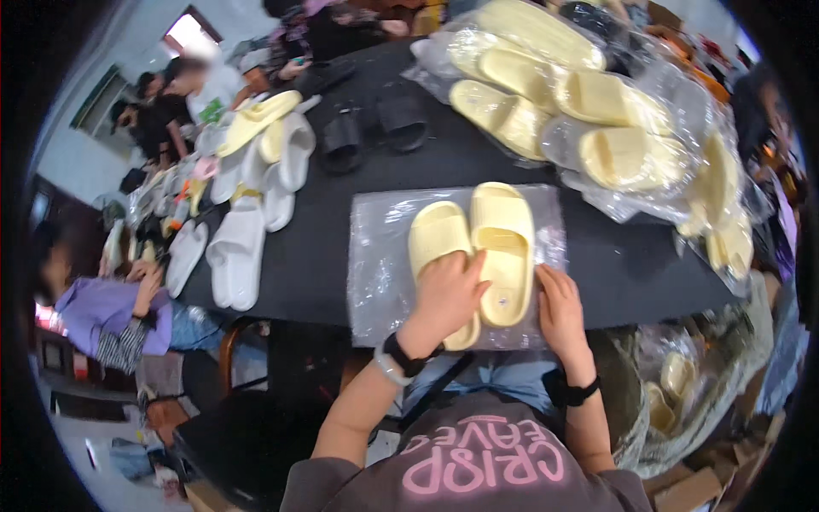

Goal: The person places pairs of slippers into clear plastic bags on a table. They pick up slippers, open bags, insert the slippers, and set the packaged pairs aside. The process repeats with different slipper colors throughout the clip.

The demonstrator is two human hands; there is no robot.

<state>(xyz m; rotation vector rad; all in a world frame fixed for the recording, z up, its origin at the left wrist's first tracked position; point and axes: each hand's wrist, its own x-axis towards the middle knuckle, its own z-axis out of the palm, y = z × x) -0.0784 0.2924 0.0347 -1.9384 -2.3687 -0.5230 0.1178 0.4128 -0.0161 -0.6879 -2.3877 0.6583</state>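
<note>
A pair of pale yellow slide slippers lies side by side on a clear plastic bag (375,256) at the table's near edge. My left hand (448,294) is over the left slipper (439,230), its fingers closed on the slipper's inner side by the gap between the two. The right slipper (503,247) sits with its toe strap away from me. Beside its outer edge, my right hand (560,311) rests on the bag with fingers stretched out and holds nothing.
Bagged yellow slippers (597,111) pile up at the far right of the black table (333,222). White slippers (236,256) and black slippers (401,119) stand to the left and back. A sack (725,367) with slippers is at lower right. A person in purple (119,311) sits at left.
</note>
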